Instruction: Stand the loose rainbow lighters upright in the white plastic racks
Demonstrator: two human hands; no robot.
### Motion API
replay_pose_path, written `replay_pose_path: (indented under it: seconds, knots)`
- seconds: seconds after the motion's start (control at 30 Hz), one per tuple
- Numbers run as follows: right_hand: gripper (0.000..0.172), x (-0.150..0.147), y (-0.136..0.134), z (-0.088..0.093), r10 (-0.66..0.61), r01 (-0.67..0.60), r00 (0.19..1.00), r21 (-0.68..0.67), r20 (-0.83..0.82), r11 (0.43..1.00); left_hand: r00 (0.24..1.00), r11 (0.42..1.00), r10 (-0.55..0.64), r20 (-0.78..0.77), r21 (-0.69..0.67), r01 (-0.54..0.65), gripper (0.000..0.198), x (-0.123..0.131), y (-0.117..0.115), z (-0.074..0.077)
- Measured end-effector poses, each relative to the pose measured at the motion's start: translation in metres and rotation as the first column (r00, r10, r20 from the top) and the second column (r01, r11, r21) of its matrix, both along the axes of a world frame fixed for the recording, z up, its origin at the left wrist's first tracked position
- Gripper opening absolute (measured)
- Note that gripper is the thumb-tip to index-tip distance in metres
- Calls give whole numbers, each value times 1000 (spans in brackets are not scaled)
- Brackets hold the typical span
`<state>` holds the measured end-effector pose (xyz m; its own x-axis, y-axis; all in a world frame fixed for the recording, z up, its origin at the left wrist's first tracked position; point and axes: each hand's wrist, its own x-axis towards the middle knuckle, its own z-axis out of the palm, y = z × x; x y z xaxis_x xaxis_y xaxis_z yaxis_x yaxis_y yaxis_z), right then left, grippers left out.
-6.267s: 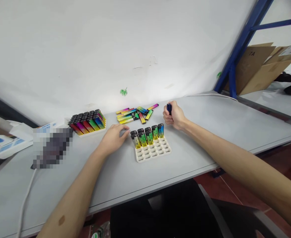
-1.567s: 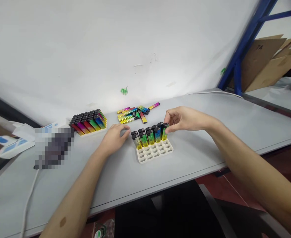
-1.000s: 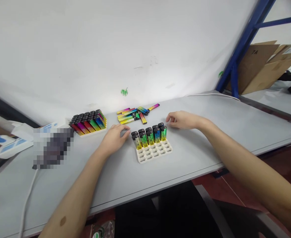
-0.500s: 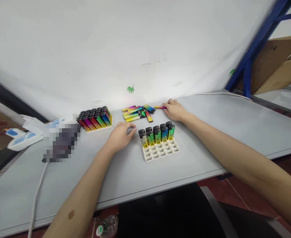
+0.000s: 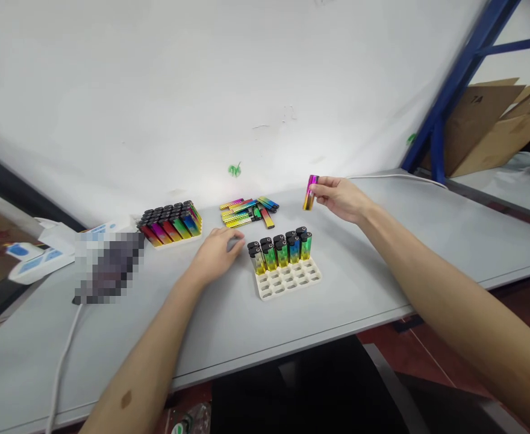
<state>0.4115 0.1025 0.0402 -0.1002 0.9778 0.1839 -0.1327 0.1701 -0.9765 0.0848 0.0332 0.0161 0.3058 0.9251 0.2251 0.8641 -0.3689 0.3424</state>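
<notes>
My right hand (image 5: 337,196) is raised above the back of the table, thumb and fingers closed on a shiny purple-and-gold lighter (image 5: 311,191). The lighter is nearly upright; no black top shows on it. My left hand (image 5: 215,254) rests on the table with thumb and fingers apart, holding nothing. Just to its right stands a white slotted tray (image 5: 289,283). Upright lighters (image 5: 283,253) with black tops and see-through green, yellow and blue bodies fill its back rows; the front slots are bare. Behind lies a loose pile of shiny multicoloured lighters (image 5: 244,211).
At the back left, another tray (image 5: 179,241) is packed with upright metallic lighters (image 5: 172,223). A blurred dark object (image 5: 111,265) with a white cable (image 5: 66,355) lies farther left. Behind is a white wall (image 5: 179,90); cardboard boxes (image 5: 495,132) stand at right.
My right hand has lifted the lighter off the table beside the pile and turned it from lying flat to nearly upright. My left hand stays about where it was. The view has shifted slightly.
</notes>
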Motion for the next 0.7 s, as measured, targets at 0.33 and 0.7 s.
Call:
replay_pose_path:
  seconds: [0.33, 0.7]
  knots:
    - [26, -25, -19, 7, 136, -171, 977, -223, -166, 960, 1000, 1000, 4, -2, 10, -4, 31, 0, -1, 1]
    - [39, -42, -20, -7, 77, -93, 994, -247, -74, 965, 1000, 1000, 11, -17, 4, -10, 32, 1, -1, 3]
